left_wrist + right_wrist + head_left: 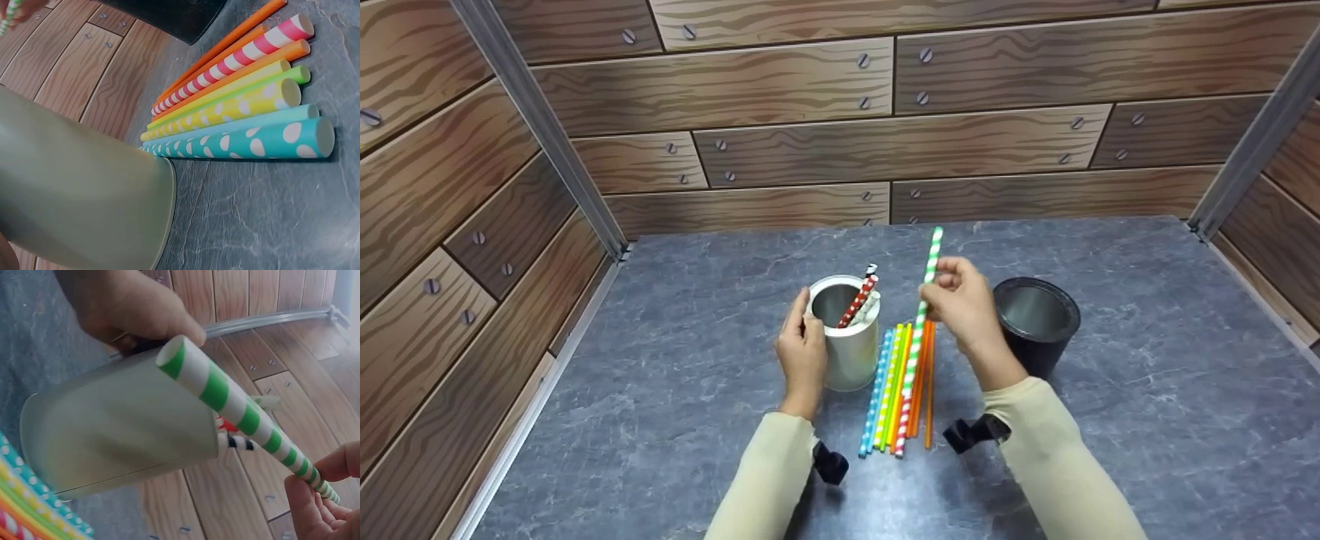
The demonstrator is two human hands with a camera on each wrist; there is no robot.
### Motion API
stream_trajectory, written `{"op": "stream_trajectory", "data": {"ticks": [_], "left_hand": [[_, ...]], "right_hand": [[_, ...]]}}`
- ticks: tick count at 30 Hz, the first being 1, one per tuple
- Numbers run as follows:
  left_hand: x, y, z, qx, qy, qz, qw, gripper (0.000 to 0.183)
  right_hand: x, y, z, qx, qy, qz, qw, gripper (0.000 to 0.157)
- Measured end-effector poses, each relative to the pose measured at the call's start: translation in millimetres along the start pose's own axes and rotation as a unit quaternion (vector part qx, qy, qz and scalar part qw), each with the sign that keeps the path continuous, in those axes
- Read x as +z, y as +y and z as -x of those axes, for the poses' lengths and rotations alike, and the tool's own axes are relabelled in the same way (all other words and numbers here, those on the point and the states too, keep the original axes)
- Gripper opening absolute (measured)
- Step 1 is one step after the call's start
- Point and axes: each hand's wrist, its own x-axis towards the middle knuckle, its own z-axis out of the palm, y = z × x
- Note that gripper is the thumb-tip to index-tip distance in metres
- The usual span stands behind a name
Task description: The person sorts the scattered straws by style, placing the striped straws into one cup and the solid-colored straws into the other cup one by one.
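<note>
Head: green-striped straw [919, 322] in right grip [966, 309]

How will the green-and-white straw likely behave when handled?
The green-and-white straw is probably stiff, running straight though pinched by the right hand alone. Its hollow end suggests low weight. Being round, it would likely roll if laid down.

A green-and-white striped straw [247, 419] slants in midair. The white can [851, 361] stands upright, patterned straws [858, 301] leaning inside.
</note>
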Motion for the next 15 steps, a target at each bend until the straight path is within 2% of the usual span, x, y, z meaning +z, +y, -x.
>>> {"op": "stream_trajectory", "data": {"ticks": [9,15], "left_hand": [[-0.1,0.0,0.5,0.000,0.003,0.004,1.0000,0.039],[0.2,-1.1,1.0,0.003,-0.004,0.006,1.0000,0.039]], "right_hand": [[2.0,-31,6,-0.067,0.018,-0.054,0.996,0.032],[5.4,-38,9,-0.156,0.034,-0.086,0.983,0.031]]}}
